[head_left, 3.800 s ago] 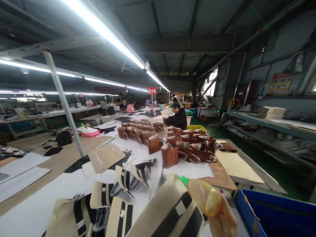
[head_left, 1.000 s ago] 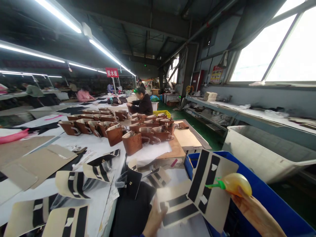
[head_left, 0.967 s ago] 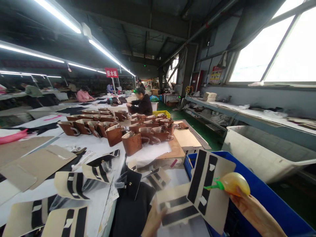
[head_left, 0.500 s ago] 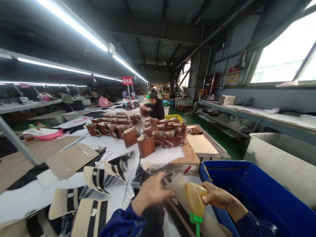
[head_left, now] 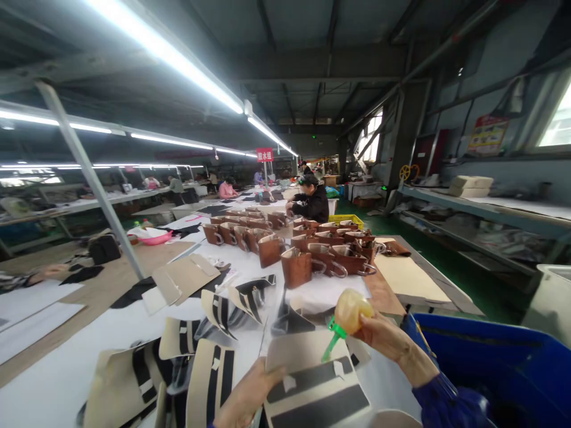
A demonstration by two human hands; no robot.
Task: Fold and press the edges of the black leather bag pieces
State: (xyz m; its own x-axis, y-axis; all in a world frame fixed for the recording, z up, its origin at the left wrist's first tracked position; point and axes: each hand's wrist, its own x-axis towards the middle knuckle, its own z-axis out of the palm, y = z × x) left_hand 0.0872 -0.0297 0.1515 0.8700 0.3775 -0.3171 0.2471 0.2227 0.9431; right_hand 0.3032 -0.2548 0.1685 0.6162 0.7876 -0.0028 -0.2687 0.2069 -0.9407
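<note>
I see the right hand (head_left: pixel 384 340) gripping the squeeze bottle (head_left: pixel 352 309), nozzle (head_left: pixel 332 345) angled down-left over the striped panel (head_left: pixel 312 383); left hand (head_left: pixel 247 397) seemingly pinches its edge.

Left hand (head_left: pixel 247 398): wrist cut off by the bottom edge; grip on the beige black-striped card panel (head_left: pixel 298 358) unclear.
Blue plastic bin (head_left: pixel 491 368): runs past right and bottom edges.
Red hanging sign (head_left: pixel 264 155): lettering too small.
</note>
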